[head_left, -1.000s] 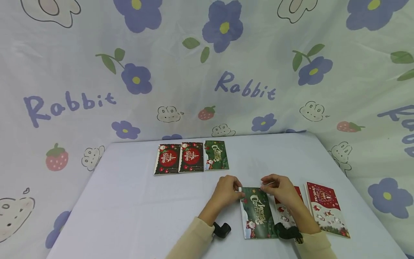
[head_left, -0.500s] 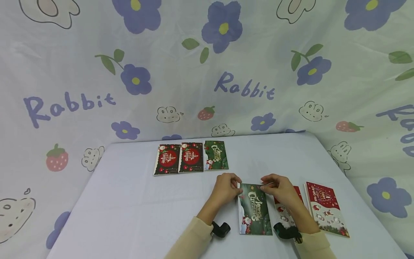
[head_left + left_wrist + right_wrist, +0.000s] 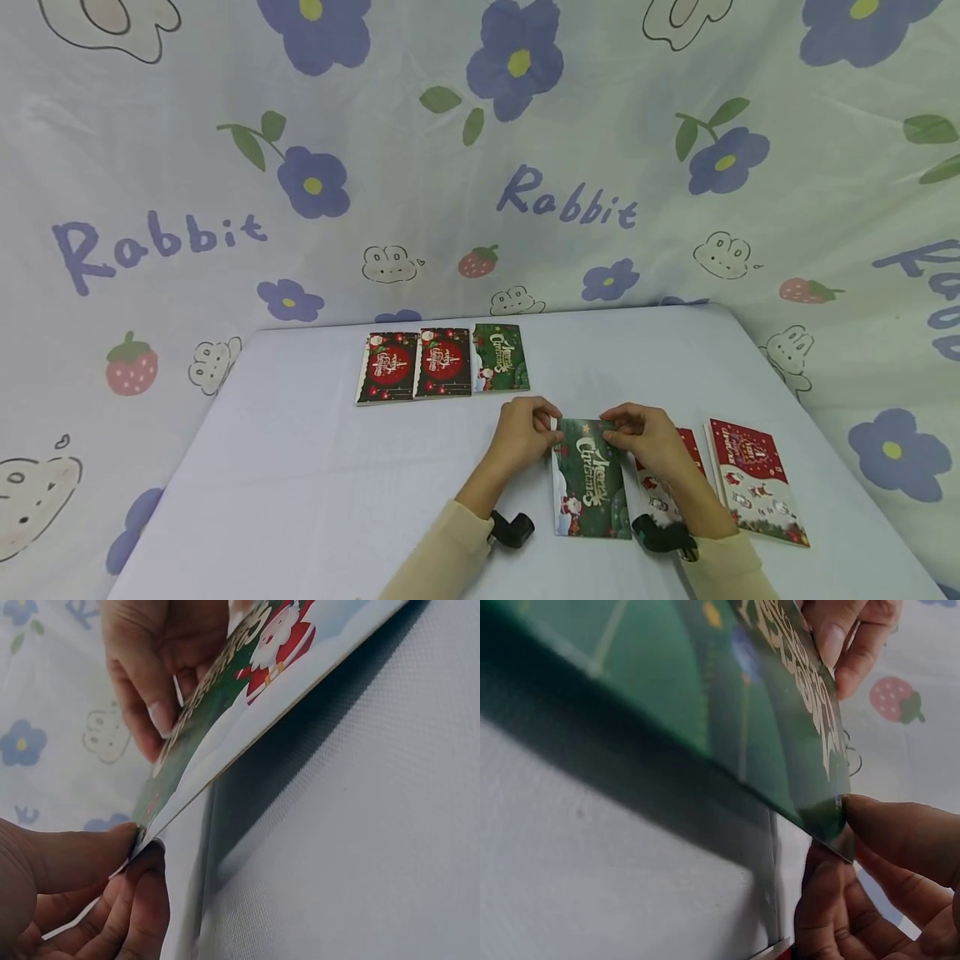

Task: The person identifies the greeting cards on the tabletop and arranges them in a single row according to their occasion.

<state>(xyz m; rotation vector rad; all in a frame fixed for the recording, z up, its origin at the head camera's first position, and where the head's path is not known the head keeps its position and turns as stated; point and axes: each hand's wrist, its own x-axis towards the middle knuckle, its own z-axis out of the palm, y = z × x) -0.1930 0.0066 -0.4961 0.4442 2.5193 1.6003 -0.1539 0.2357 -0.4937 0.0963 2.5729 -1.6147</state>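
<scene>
A green "Merry Christmas" card point(image 3: 590, 477) is held over the table between both hands, its far end raised. My left hand point(image 3: 534, 430) pinches the card's far left corner; in the left wrist view the left hand's fingers point(image 3: 120, 859) clamp the card's edge point(image 3: 225, 727). My right hand point(image 3: 628, 429) pinches the far right corner; in the right wrist view thumb and fingers point(image 3: 870, 840) grip the green card point(image 3: 765, 727). Three cards lie in a row at the back: two dark red cards point(image 3: 388, 367) point(image 3: 444, 362) and one green card point(image 3: 501, 358).
Two red-and-white cards lie at the right, one point(image 3: 756, 480) in full view, the other point(image 3: 663, 487) partly under my right forearm. The white table point(image 3: 300, 475) ends at a flower-and-rabbit cloth backdrop point(image 3: 480, 167). Black wrist straps point(image 3: 513, 528) sit on both forearms.
The green card has shifted a little left and away from me and turned straighter, with both hands moving along with it. The other cards have not moved.
</scene>
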